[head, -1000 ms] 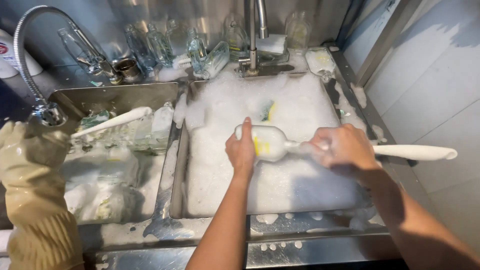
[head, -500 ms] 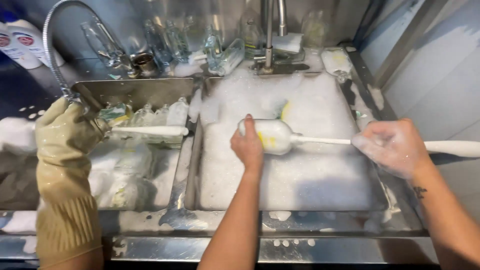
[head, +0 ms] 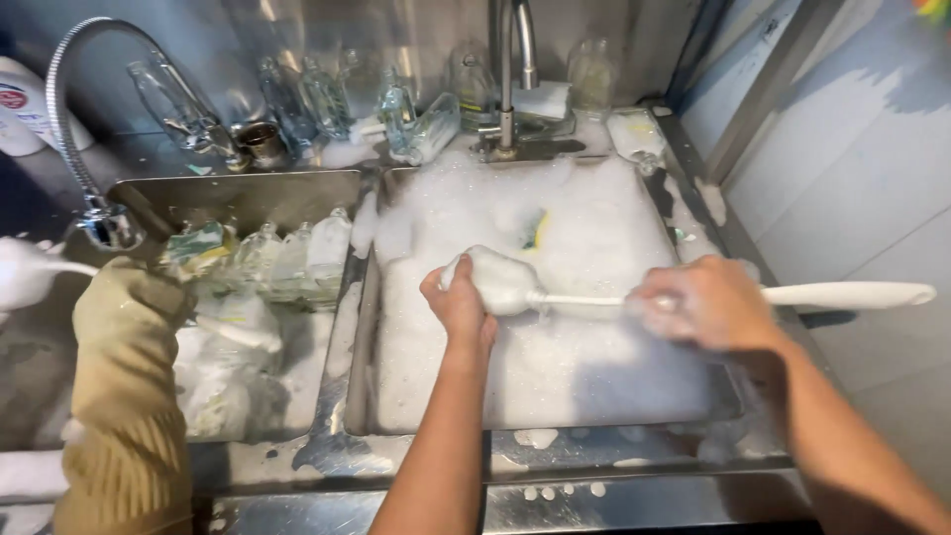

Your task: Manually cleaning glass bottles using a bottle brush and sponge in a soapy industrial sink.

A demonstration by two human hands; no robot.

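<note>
1. Left hand (head: 461, 307) grips a foam-covered bottle (head: 492, 280) over the soapy right sink basin (head: 555, 386).
2. Right hand (head: 705, 302) clenches a white brush handle (head: 842, 294), right of the bottle.
3. A white container with a red label (head: 18, 109) stands far left of the basin.

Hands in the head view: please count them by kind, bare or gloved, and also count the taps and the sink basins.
Bare hands: 2, left hand on a foamy bottle, right hand on a white brush
Gloved hands: 1, another person's glove
Taps: 2, hose tap and upright tap
Basins: 2, left basin and right basin
Total: 7
</note>
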